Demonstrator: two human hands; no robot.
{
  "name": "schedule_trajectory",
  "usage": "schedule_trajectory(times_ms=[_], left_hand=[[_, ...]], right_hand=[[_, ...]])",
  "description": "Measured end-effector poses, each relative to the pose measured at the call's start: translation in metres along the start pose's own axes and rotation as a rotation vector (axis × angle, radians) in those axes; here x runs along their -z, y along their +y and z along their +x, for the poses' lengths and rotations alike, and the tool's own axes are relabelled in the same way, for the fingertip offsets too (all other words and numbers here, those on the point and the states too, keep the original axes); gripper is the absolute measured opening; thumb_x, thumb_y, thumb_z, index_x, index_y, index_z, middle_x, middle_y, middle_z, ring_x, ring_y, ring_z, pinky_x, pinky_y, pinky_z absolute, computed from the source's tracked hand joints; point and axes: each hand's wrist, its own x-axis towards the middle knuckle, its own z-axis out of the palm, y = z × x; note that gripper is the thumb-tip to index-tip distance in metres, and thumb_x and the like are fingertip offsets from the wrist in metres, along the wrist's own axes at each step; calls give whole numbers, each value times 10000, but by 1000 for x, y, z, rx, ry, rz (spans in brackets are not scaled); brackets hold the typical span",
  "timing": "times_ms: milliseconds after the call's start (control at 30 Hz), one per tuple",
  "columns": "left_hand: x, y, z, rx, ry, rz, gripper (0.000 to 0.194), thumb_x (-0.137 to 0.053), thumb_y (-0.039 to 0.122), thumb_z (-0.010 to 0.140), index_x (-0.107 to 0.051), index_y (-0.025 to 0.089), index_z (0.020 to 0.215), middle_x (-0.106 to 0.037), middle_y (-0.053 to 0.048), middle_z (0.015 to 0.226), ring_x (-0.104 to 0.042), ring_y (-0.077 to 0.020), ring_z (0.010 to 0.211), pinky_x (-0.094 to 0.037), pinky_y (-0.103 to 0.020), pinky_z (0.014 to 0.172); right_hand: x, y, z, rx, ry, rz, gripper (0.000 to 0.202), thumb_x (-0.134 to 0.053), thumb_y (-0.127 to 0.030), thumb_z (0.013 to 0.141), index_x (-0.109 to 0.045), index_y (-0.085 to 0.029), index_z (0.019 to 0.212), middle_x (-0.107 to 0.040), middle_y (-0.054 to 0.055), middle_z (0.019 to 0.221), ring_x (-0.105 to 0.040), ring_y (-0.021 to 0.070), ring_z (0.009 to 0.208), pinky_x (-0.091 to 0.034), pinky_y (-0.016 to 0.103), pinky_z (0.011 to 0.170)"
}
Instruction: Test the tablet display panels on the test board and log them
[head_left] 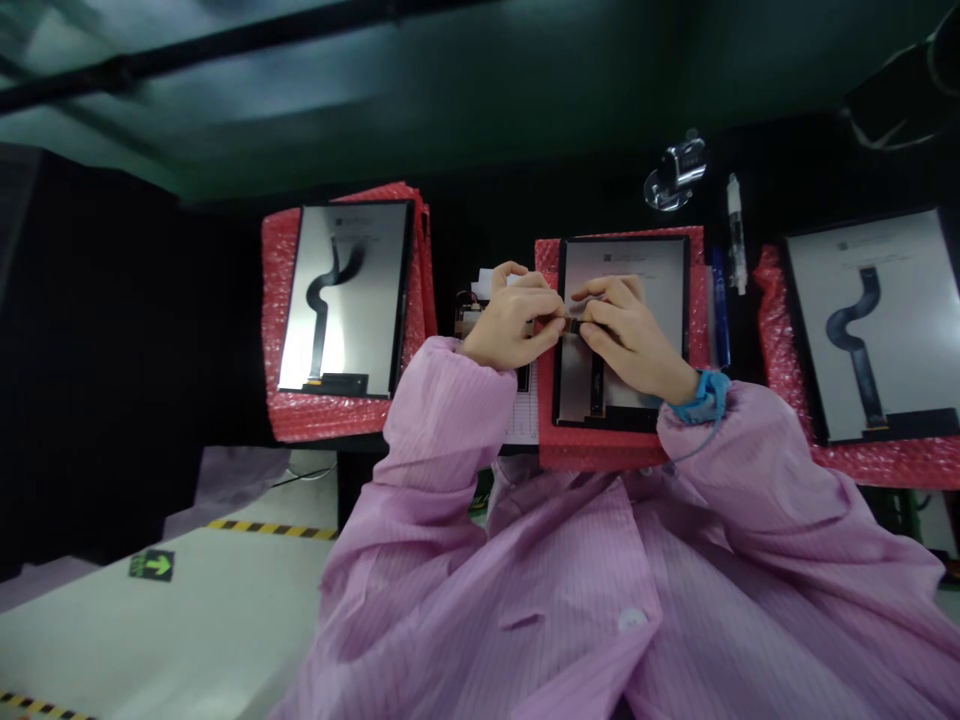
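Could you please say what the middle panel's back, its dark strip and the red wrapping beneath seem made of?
Panel back: smooth, silvery, reflective; metal or mirror-like film, unclear which.
Dark strip: thin, flat, black; likely flexible plastic film, finish hard to judge.
Red wrapping: glossy and bumpy, so probably plastic bubble wrap.

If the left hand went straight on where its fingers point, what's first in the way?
The left hand would likely meet the small dark piece at its fingertips, then the right hand just beyond; depth is hard to judge here.
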Motion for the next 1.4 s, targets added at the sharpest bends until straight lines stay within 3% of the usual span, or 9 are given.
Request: schedule_trajectory(times_ms=[900, 1200, 1400], left_hand=[[2, -1, -1, 26, -43, -23, 218, -482, 313, 908, -585, 211, 744, -627, -1, 737, -573, -194, 803, -315, -504, 1056], [0, -3, -1, 38, -55, 23, 274, -562, 377, 937, -610, 218, 719, -640, 21, 714, -591, -195, 836, -292, -496, 1056], [-3, -5, -2, 42, 19, 57, 283, -589, 438, 965, -717, 244, 804, -708, -3, 864, -600, -220, 933, -289, -500, 1034]], right_hand=[[5, 3, 2, -89, -151, 60, 251, -418, -354, 1030, -575, -218, 889, -616, 106, 1297, -491, 294, 1237, -338, 544, 1123], [3, 4, -1, -45, -118, 14, 228, -451, -334, 1014, -607, -224, 888, -624, 106, 1293, -500, 306, 1217, -366, 565, 1095], [2, 4, -2, -35, -82, -23, 211, -446, -314, 1017, -607, -221, 915, -612, 119, 1303, -495, 310, 1228, -385, 564, 1082]])
